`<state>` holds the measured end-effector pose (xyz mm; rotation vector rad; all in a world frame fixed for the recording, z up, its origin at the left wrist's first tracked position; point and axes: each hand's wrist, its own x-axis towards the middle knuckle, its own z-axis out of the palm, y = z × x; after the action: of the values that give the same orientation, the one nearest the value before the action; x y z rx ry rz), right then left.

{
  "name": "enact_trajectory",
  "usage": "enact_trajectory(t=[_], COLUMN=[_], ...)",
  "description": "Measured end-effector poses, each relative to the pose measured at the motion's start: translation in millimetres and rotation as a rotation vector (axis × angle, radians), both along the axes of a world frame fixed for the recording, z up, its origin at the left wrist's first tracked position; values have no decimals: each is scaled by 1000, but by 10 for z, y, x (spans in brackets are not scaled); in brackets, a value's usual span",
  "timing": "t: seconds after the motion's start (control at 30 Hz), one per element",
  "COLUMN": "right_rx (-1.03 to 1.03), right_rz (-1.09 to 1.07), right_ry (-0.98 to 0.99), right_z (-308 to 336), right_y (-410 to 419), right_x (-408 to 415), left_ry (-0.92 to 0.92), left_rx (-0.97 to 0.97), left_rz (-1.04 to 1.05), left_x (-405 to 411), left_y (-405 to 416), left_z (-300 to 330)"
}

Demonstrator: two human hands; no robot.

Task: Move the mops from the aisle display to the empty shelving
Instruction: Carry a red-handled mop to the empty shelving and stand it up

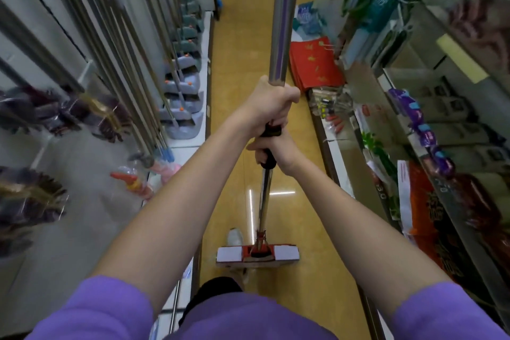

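My left hand [271, 103] and right hand [277, 150] both curl tight round the upright chrome-handled red-and-white sponge mop [284, 22]; its head hangs above the yellow aisle floor [237, 63].

head cam | worn on head, wide-angle | faces forward and steeply down the aisle floor [303, 146] | arms close below lens | single view, nothing shared

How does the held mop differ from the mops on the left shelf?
The held mop is gripped by both hands, left hand above right hand; the shelf mops stand untouched in a row. The held mop's head is red and white, over the floor; the shelf mops' heads are grey-blue, on the shelf. Both have shiny metal handles.
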<state>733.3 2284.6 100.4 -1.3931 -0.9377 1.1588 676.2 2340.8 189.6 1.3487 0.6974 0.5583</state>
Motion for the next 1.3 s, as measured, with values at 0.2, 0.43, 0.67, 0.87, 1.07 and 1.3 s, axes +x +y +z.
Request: enact_trajectory(t=[0.2,0.43,0.67,0.87,1.07,1.3], right_rx=[-46,-2,61,66,54,50], right_rz=[-53,-81,-35,-41,-16,4], right_ry=[-19,-45,-7,0,33,26], right_z=[106,165,162,101,193,233], right_y=[1169,2217,3394,4710,5842,7009], right_x=[363,706,1332,2089,2766,3366], left_ry=[-1,-28,-34,-4,17,0], left_rx=[-15,17,76,81,86,76], left_rz=[-40,-145,-123,-96,-38,-48], left_x=[370,705,1340,2096,2760,3347], left_y=[1215,2257,3409,4690,5773,6962], left_z=[88,200,162,143,245,274])
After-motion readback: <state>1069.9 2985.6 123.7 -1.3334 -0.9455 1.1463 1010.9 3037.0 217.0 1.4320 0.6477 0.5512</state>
